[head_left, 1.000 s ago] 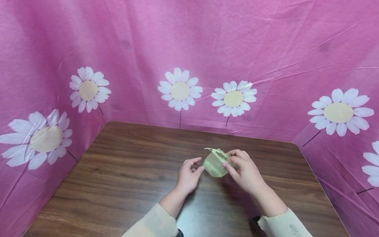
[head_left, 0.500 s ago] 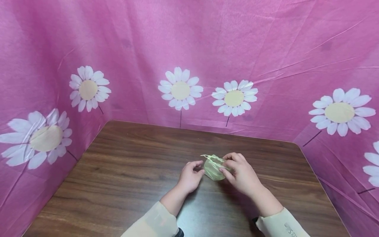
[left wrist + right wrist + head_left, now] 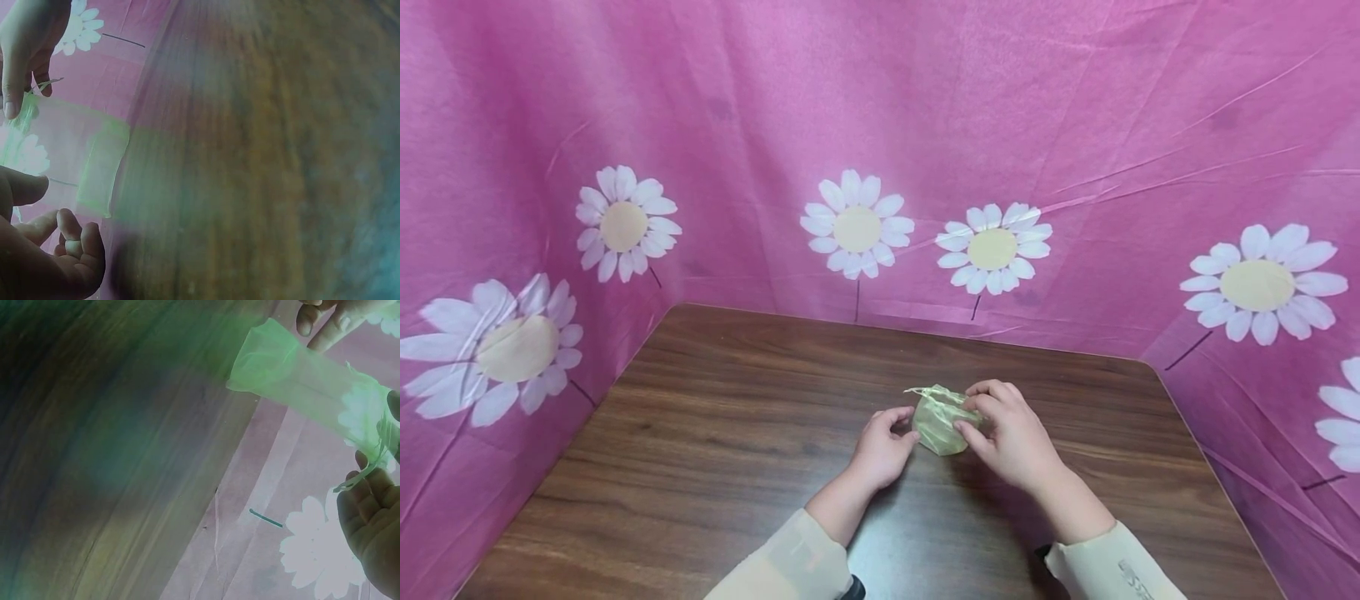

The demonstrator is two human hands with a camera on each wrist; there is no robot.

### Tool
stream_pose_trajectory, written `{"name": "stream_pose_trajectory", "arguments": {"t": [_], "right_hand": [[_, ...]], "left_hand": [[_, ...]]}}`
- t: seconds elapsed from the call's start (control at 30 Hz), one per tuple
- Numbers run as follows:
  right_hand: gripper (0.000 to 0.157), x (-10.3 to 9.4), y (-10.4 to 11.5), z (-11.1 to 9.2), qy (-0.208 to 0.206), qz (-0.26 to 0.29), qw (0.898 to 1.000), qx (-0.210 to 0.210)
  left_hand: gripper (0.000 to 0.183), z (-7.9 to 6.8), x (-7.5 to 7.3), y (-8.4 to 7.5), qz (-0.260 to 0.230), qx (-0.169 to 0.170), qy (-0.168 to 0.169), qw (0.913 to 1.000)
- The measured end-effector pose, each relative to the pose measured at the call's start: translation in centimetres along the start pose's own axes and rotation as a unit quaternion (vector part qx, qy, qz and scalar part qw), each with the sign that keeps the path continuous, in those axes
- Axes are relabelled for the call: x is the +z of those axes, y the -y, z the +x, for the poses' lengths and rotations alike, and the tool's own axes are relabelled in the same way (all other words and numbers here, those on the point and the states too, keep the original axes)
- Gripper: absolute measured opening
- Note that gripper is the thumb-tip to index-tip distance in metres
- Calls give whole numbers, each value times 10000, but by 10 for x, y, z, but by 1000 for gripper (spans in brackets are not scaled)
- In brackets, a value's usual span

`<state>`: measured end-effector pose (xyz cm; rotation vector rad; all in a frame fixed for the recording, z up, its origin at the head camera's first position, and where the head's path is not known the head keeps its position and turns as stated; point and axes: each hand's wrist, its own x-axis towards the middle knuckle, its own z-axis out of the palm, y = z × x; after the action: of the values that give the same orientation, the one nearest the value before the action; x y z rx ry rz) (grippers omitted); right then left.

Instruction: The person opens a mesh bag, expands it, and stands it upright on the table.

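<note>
A sheer light-green drawstring pouch [image 3: 937, 427] hangs above the table between the two hands. Its gathered side with a pale drawstring [image 3: 357, 479] lies by my right hand [image 3: 1017, 437], which pinches the pouch between thumb and fingers. My left hand [image 3: 880, 450] is at the pouch's left edge, thumb and forefinger spread apart. In the left wrist view, a gap shows between the thumb [image 3: 28, 189] and the bent fingers of that hand. Whether its fingertips touch the fabric I cannot tell. Through the sheer cloth the printed backdrop shows, and no contents are visible.
Below the hands is a brown wood-grain table [image 3: 737, 400]. Pink cloth [image 3: 760, 100] with printed white daisies stands around its back and sides. Pale sleeves [image 3: 786, 554] cover both forearms, with a dark band at each cuff.
The pouch has come slightly down and left, and its face has tilted. My right hand has shifted a little left with it. My left hand has barely moved.
</note>
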<state>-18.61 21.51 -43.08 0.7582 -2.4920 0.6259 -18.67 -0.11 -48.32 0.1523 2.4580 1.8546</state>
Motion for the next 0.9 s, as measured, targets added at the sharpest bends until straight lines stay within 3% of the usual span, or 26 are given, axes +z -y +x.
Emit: {"name": "stream_pose_trajectory", "arguments": {"t": [0.13, 0.4, 0.5, 0.57, 0.63, 0.73, 0.9], "right_hand": [[21, -1, 0, 2, -38, -45, 9999, 87], [19, -1, -1, 4, 353, -24, 9961, 809], [7, -2, -2, 3, 355, 214, 9944, 973], [9, -5, -1, 3, 212, 496, 9930, 1053], [14, -9, 1, 4, -5, 941, 9890, 1138], [17, -15, 5, 7, -259, 1612, 9791, 1211], [16, -19, 10, 10, -381, 2267, 9641, 1331]], "left_hand": [[38, 0, -1, 1, 10, 17, 27, 10000], [34, 0, -1, 1, 90, 59, -82, 9999], [32, -1, -1, 1, 118, 10, -66, 9999], [32, 0, -1, 3, 70, -33, -40, 10000], [32, 1, -1, 4, -230, -61, 40, 9997], [31, 3, -1, 5, -1052, -224, 244, 9939], [21, 3, -1, 8, -2321, -350, 790, 9689]]}}
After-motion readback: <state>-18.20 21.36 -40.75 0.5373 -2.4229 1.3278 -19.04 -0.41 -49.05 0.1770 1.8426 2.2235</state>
